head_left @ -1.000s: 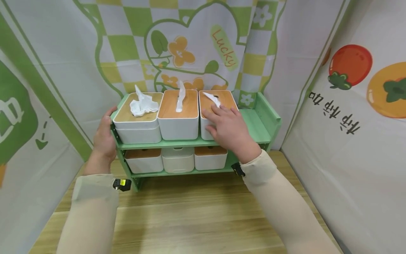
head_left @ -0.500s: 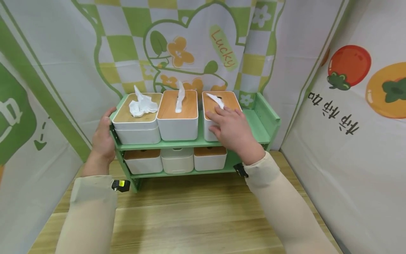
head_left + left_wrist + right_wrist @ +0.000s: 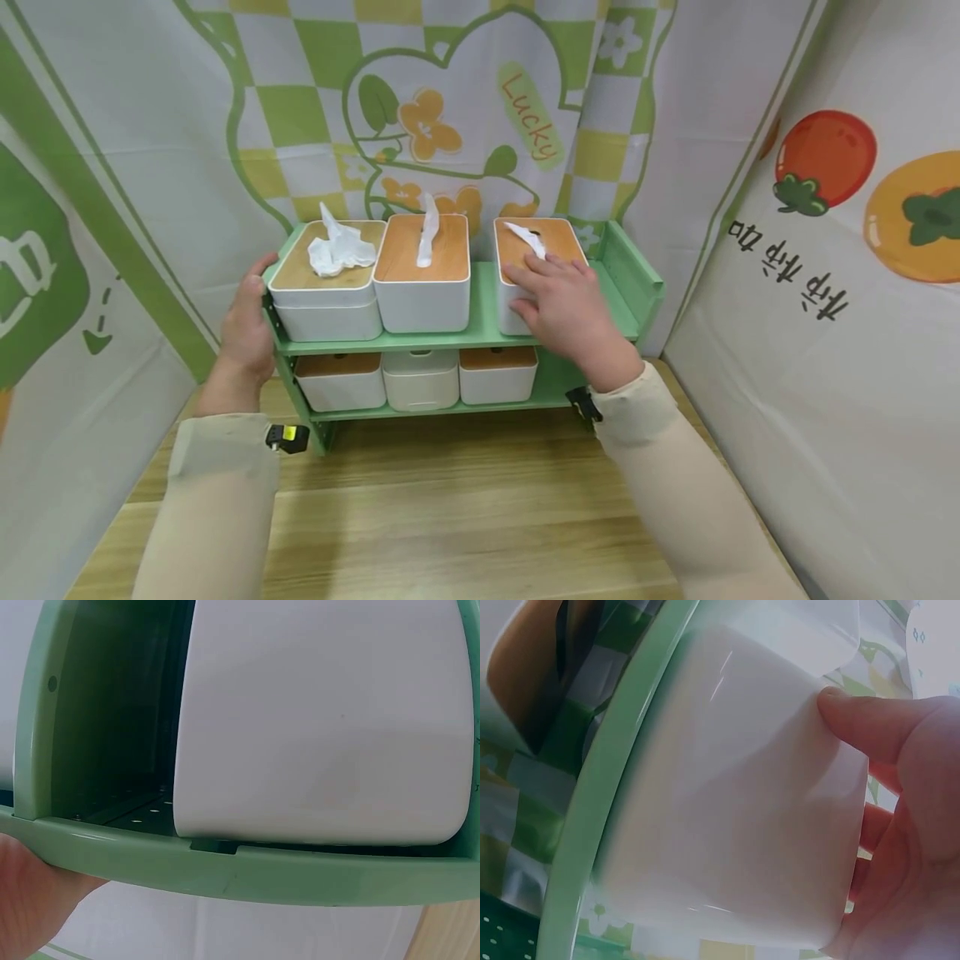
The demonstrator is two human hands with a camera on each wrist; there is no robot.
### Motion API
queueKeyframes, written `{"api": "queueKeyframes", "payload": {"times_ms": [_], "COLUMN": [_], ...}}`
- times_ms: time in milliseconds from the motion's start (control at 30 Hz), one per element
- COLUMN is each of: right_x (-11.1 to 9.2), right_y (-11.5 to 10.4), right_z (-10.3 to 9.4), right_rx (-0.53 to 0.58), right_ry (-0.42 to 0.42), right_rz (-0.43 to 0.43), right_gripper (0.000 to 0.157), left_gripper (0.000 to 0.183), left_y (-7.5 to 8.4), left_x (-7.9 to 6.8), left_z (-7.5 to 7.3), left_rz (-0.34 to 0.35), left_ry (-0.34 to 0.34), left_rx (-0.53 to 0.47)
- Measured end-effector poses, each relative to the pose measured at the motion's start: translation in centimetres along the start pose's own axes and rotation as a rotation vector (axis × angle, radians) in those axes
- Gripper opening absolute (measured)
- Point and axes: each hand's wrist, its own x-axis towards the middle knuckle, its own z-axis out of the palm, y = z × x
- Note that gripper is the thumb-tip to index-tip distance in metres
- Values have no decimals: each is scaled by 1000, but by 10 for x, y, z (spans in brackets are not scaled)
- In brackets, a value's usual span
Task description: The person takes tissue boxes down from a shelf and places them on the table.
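My left hand (image 3: 249,325) holds the left side panel of a green two-tier shelf (image 3: 641,279). Close by in the left wrist view, a white box wall (image 3: 322,727) fills much of the picture. On the top tier, my right hand (image 3: 566,304) grips the right-hand tissue box (image 3: 517,246); its fingers lie on the wood-look lid and the thumb presses the white front (image 3: 742,787). A white tissue (image 3: 527,240) pokes from that lid. A gap separates this box from the middle tissue box (image 3: 423,304). Farther left stands another tissue box (image 3: 326,321) with a crumpled tissue (image 3: 341,250).
Several boxes stand on the lower tier, among them a cream box (image 3: 422,387) between two white wood-lidded boxes, left (image 3: 343,390) and right (image 3: 497,383). The shelf stands on a wood-grain tabletop (image 3: 450,508), with printed fabric walls (image 3: 750,375) around it.
My right hand has slid the right-hand tissue box to the right, opening a gap beside the middle box. The left hand keeps its place on the shelf's side.
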Motion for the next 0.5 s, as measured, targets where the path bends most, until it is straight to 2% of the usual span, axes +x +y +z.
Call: {"api": "queueKeyframes", "payload": {"times_ms": [200,500], "right_x": [-4,-7], "right_y": [8,15], "right_z": [-2,-2], "right_rx": [11,18], "right_ry": [-12,20], "right_rz": [13,22], "right_gripper": [48,47], "left_gripper": [55,54], "left_y": [0,0], "left_x": [0,-1], "left_z": [-1,1], "left_rz": [-11,10], "left_ry": [-3,0], "left_rx": [2,4]}}
